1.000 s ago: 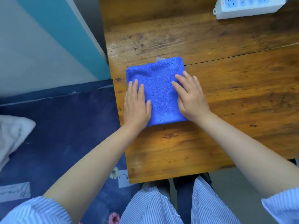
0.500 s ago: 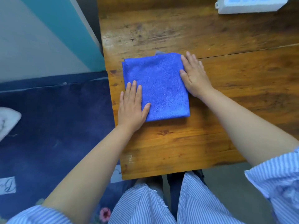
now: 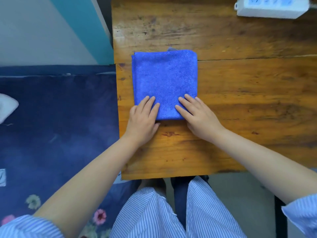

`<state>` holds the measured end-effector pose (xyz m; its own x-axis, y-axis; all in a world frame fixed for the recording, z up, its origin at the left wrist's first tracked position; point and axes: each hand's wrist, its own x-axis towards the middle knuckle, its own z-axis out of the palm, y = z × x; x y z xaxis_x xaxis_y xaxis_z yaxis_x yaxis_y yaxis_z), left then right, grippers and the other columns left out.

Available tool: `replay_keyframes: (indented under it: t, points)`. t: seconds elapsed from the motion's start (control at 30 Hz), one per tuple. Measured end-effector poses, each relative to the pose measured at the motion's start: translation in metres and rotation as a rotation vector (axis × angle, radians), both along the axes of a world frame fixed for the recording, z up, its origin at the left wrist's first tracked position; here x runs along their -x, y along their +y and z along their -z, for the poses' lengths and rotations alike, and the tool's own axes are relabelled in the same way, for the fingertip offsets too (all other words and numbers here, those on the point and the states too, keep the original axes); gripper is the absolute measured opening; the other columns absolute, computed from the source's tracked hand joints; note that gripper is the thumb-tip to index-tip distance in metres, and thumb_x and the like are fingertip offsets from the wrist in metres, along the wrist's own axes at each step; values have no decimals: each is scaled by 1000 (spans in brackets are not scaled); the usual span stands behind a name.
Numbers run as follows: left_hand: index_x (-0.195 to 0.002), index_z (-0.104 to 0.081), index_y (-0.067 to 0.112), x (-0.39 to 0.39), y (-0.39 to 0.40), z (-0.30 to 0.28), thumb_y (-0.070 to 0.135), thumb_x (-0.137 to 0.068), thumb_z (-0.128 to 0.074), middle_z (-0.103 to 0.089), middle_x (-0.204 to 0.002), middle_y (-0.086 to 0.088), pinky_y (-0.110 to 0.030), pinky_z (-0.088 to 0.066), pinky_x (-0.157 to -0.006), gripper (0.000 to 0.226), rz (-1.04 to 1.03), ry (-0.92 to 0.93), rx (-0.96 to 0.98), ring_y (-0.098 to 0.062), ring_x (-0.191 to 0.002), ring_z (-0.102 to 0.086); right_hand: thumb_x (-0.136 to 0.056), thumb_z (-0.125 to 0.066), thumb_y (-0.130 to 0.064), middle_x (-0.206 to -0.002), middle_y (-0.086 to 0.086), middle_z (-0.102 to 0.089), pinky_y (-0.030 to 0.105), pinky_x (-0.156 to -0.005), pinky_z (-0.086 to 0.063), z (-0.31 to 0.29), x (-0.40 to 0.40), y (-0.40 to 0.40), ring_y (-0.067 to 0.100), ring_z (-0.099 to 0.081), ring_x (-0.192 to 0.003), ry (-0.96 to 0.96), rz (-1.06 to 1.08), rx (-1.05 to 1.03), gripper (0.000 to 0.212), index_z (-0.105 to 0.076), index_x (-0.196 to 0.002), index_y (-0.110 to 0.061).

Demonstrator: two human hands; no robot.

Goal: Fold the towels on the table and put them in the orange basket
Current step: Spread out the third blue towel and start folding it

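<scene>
Pressing flat, unclenched fingers (image 3: 151, 102) on the blue towel (image 3: 164, 79), both hands leave the power strip (image 3: 271, 6) well apart.

Bright even light, slight blur

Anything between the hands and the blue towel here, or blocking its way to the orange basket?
Nothing between them: the left hand and right hand lie flat on the blue towel's near edge. The basket is out of view, so that path cannot be judged.

Head camera looks steeply down (close in) over the table (image 3: 223, 100).
</scene>
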<state>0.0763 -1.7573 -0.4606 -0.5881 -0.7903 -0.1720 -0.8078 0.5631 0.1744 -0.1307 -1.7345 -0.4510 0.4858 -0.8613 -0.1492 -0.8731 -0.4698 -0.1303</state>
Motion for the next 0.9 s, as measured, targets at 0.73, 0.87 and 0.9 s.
replay_keyframes:
  t: [0.73, 0.87, 0.9]
  points:
    - [-96, -69, 3, 47, 47, -12, -8, -55, -53, -71, -99, -13, -32, -42, -88, 45, -606, 248, 112, -26, -102, -63, -70, -44, -9, -81, 24, -68, 38, -66, -53, -43, 29, -26, 37, -65, -75, -408, -23, -283, 36, -65, -93, 9]
    - [-96, -55, 11, 41, 78, -33, 6, -66, -35, -71, -83, -12, -27, -32, -75, 37, -605, 304, 255, -18, -86, -51, -78, -47, -10, -98, 19, -69, 21, -73, -35, -64, 31, -21, 29, -63, -91, -461, -36, -387, 37, -64, -108, 2]
    - [-95, -50, 13, 34, 92, -41, 6, -66, -34, -70, -79, -11, -27, -31, -71, 33, -626, 276, 292, -19, -82, -51, -82, -51, -6, -104, 17, -68, 18, -75, -32, -69, 25, -18, 28, -62, -97, -465, -71, -412, 33, -62, -112, 1]
